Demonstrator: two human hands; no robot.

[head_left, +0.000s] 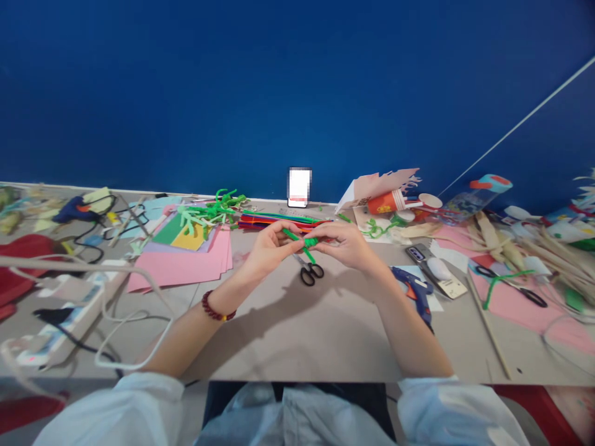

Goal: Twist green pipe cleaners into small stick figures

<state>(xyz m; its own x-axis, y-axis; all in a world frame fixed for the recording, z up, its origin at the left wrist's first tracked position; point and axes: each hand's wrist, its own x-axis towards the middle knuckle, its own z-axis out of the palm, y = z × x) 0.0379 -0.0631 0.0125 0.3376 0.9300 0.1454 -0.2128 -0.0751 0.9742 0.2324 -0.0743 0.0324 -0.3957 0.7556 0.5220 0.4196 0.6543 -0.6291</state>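
Between my two hands is a green pipe cleaner (310, 242), part of it wound into a tight coil with straight ends sticking out. My left hand (273, 246) pinches it from the left, thumb against fingers. From the right, my right hand (343, 243) grips the coiled part with its fingertips. Just below the hands, black-handled scissors (311, 273) lie on the table, their blades partly hidden. Behind the hands lies a bundle of coloured pipe cleaners (260, 221), partly covered by my fingers.
A phone (299, 187) stands against the blue wall. At left are pink paper sheets (186, 263), green pipe-cleaner shapes (209, 214) and a power strip (79, 316) with cables. At right lie a blue glue gun (416, 291), a wooden stick (488, 328) and paper cups (387, 202).
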